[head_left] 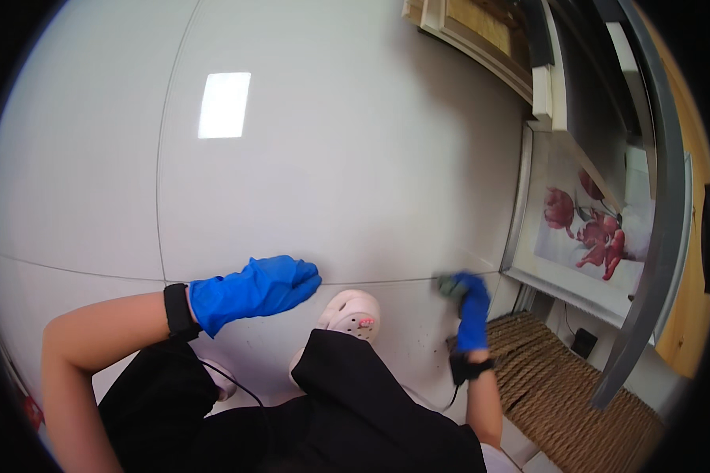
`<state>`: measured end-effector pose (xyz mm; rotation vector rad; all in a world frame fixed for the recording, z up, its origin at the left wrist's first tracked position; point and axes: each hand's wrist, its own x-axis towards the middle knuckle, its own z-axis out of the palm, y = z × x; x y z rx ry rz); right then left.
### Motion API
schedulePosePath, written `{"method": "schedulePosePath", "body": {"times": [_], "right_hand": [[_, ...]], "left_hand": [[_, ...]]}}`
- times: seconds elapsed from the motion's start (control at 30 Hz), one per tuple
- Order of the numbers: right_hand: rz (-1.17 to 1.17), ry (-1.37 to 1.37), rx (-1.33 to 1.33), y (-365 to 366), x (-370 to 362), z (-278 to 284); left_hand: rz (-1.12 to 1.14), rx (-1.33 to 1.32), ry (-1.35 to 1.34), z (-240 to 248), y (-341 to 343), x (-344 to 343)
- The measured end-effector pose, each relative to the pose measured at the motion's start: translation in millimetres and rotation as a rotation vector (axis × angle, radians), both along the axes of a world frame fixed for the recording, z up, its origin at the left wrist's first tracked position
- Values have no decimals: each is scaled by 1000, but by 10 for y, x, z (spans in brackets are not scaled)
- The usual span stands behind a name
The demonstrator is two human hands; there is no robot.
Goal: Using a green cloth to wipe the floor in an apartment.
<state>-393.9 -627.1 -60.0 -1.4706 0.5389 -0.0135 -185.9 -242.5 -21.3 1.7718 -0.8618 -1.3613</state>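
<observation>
A small grey-green thing [450, 286], too blurred to name, sits right of centre in the lower half of the frame, at the fingers of the blue-gloved right hand [467, 306]. Motion blur covers that hand, so I cannot tell whether its fingers pinch the thing or only press on it. A tile seam [371, 282] runs across just beside it. The left hand [256, 290], also gloved in blue, lies left of centre along the same seam, its fingers extended and drawn together. Between the hands, a pale clog [350, 314] points up the frame, its toe near the seam.

Just right of the right hand, a coarse woven brown surface [568, 394] fills the lower right. Above it, a pale-edged flower panel [592, 225] bounds the floor on the right, with a wooden-edged piece [477, 43] jutting in at upper right. The widest room is up and left, where glossy tiled floor [323, 158] spreads to the frame's dark rim.
</observation>
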Motion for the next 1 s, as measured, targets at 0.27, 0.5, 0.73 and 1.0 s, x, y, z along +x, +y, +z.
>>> {"method": "schedulePosePath", "body": {"times": [0.27, 0.5, 0.73, 1.0], "right_hand": [[68, 49, -662, -493, 2389, -141], [1, 92, -656, -374, 2038, -574], [143, 108, -804, -160, -347, -554], [-118, 215, -235, 3, 1091, 55]], "left_hand": [[-12, 69, 11, 12, -7, -82], [17, 53, 20, 97, -91, 29], [186, -126, 96, -67, -193, 0], [142, -94, 125, -121, -214, 3]]}}
